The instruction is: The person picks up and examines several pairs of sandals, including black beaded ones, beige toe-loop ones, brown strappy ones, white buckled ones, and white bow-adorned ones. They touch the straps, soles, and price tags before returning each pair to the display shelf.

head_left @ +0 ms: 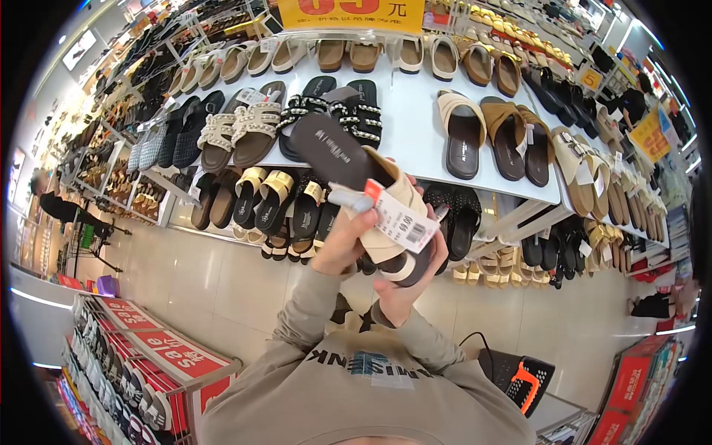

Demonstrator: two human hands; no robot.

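Note:
A slide sandal (331, 152) with a dark brown sole and wide cream straps is held up in front of my chest, heel pointing to the upper left. My right hand (411, 285) wraps round its toe end from below. My left hand (347, 236) is closed, its thumb pressing the edge of a white and red price tag (406, 225) that lies over the straps. The tag shows a barcode and a printed price. A bit of translucent plastic (350, 199) sticks out beside the left thumb. My left fingers behind the tag are hidden.
Ahead stands a white display shelf (408, 141) with rows of sandals, including a lone cream slide (463, 133) and a brown pair (512, 141). A yellow price sign (352, 13) hangs above. Sale racks (167, 345) stand behind left, a black basket (523, 378) at right. Other people (55, 204) are farther off.

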